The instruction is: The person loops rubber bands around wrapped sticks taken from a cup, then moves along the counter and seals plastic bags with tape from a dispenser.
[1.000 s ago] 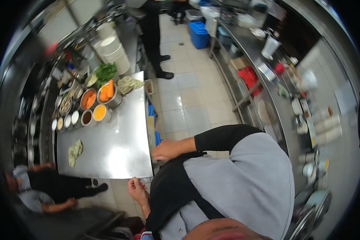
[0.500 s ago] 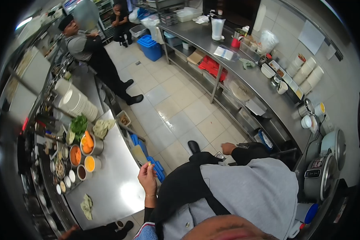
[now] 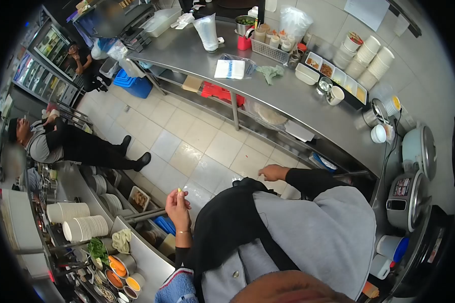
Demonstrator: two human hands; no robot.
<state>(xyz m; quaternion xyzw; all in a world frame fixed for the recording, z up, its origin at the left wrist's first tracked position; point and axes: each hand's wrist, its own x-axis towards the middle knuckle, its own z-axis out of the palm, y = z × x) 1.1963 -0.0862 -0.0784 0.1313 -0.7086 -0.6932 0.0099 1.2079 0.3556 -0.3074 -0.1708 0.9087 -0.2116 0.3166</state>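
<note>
My left hand (image 3: 178,211) is raised at my left side, over the edge of the prep counter (image 3: 147,258). Its thumb and fingers pinch a small yellow piece (image 3: 180,190), too small to name. My right hand (image 3: 273,172) hangs over the tiled floor in front of me, its fingers loosely curled, with nothing visible in them. It touches nothing that I can see. Nearest the left hand are blue containers (image 3: 165,224) under the counter. A pot with carrots (image 3: 118,266), a crumpled cloth (image 3: 121,241) and stacked white bowls (image 3: 86,229) stand farther left.
A steel counter (image 3: 187,59) runs along the far side and right, holding a condiment basket (image 3: 271,52), a green cloth (image 3: 270,73) and a tray of toppings (image 3: 338,78). A rice cooker (image 3: 405,199) stands right. One person (image 3: 76,139) stands left; another (image 3: 81,63) sits farther back.
My view has turned toward the right-hand counter. The left counter has slid down and left in view. My left hand still pinches the yellow piece; my right hand has shifted up and left in view.
</note>
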